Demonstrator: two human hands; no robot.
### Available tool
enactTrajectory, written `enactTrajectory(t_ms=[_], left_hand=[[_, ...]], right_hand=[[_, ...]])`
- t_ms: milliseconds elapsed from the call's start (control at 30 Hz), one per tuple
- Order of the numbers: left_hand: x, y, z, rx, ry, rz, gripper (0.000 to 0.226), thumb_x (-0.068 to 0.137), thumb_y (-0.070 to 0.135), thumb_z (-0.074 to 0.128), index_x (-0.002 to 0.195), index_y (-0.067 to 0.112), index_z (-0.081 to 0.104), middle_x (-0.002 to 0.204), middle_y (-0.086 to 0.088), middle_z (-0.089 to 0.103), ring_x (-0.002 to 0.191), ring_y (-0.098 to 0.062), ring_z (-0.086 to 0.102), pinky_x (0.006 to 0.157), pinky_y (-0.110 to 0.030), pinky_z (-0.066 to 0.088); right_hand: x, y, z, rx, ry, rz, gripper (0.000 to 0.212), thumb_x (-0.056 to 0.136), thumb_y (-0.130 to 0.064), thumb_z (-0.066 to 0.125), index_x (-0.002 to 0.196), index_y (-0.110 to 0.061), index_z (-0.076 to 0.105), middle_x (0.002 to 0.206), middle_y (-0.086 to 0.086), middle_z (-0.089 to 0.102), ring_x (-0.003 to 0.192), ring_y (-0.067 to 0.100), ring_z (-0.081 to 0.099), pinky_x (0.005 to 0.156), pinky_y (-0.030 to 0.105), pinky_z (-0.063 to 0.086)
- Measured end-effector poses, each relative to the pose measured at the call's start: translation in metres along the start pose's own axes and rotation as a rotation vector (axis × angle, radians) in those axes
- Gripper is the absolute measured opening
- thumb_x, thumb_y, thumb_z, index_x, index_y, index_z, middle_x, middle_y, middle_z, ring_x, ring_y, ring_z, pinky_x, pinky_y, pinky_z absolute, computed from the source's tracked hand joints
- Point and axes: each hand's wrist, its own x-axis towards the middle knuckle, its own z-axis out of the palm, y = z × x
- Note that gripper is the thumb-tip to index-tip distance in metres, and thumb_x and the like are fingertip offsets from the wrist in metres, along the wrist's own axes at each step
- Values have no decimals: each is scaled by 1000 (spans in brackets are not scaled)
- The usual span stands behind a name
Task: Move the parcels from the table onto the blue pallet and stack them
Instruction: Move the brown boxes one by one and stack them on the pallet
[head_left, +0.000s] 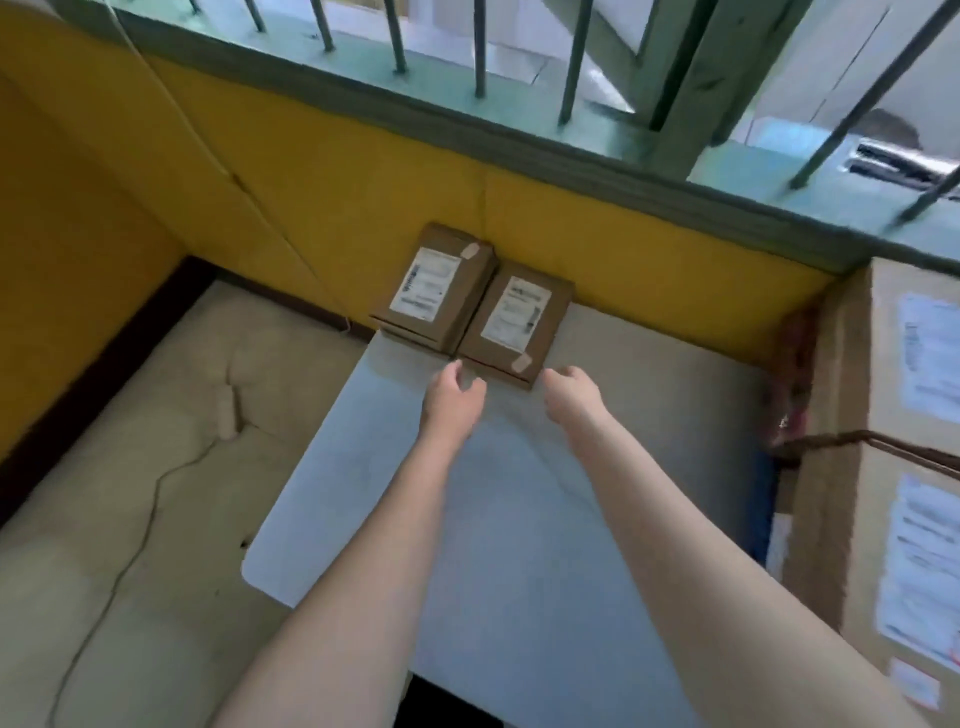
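- Both bare hands reach over the pale grey table (467, 519): left hand (453, 400) and right hand (571, 395), fingers loosely curled, holding nothing.
- Two flat brown cardboard parcels, the left parcel (434, 286) and the right parcel (514, 325), lie touching at the table's far edge, against the yellow wall (311, 171).

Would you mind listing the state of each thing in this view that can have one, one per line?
Left parcel: closed, flat on the table, label up, against the wall.
Right parcel: closed, flat, label up, touching the left parcel.
Left hand: fingers loosely curled, holding nothing.
Right hand: fingers loosely curled, holding nothing.
Large boxes: closed, stacked, labels facing out.
Table: bearing both parcels at its far edge.
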Motion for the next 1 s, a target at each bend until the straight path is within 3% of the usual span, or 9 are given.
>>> enactTrajectory(t_ms=[100, 167, 300, 433, 533, 733, 867, 1000], left_hand=[[36, -14, -3, 24, -87, -5, 60, 95, 29, 52, 150, 14, 35, 151, -9, 42, 134, -25, 45, 100, -28, 42], [51, -21, -1, 44, -128, 3, 62, 94, 28, 54, 151, 14, 33, 153, -10, 40, 138, -25, 41, 111, -35, 36], [67, -29, 5, 66, -215, 42, 67, 93, 25, 56, 153, 14, 27, 152, -10, 41, 138, -24, 42, 113, -37, 35], [76, -34, 9, 47, -272, 34, 70, 93, 24, 56, 155, 12, 23, 153, -11, 41, 138, -23, 42, 114, -34, 33], [80, -35, 9, 55, -288, 48, 70, 92, 17, 56, 154, 11, 24, 152, -11, 42, 138, -23, 42, 115, -33, 32], [84, -35, 3, 222, -332, 122, 70, 91, 17, 54, 154, 12, 23, 155, -9, 39, 137, -28, 43, 113, -34, 34], [81, -31, 7, 319, -314, 171, 69, 91, 20, 54, 152, 9, 25, 154, -13, 39, 137, -31, 42, 108, -31, 33], [73, -27, 13, 348, -316, 199, 63, 92, 21, 54, 149, 6, 30, 152, -17, 39, 135, -32, 44, 107, -32, 35]], right_hand=[[36, 12, 22, 158, 26, 176, 40, 98, -27, 47, 134, -11, 46, 115, 10, 52, 95, 25, 57, 92, 40, 54], [53, 19, 30, 223, 54, 228, 34, 99, -24, 47, 130, -10, 49, 112, 10, 52, 95, 25, 56, 84, 36, 54], [71, 26, 37, 396, 81, 298, 20, 98, -18, 47, 117, -12, 52, 93, 8, 54, 73, 20, 56, 63, 28, 52], [83, 25, 42, 533, 87, 327, 7, 97, -19, 51, 99, -13, 54, 75, 3, 52, 59, 14, 55, 56, 26, 49], [90, 23, 44, 570, 56, 343, 14, 94, -26, 57, 84, -16, 55, 70, 3, 49, 45, 11, 51, 47, 23, 47], [98, 23, 51, 593, 44, 294, 19, 90, -29, 66, 99, -16, 56, 73, 4, 48, 55, 16, 45, 43, 23, 45], [98, 22, 55, 817, 51, 267, 32, 92, -19, 65, 121, -8, 55, 93, 13, 66, 69, 19, 64, 70, 30, 59], [87, 24, 50, 829, 139, 189, 38, 96, -13, 60, 131, -1, 49, 94, 16, 64, 66, 18, 63, 60, 22, 58]])
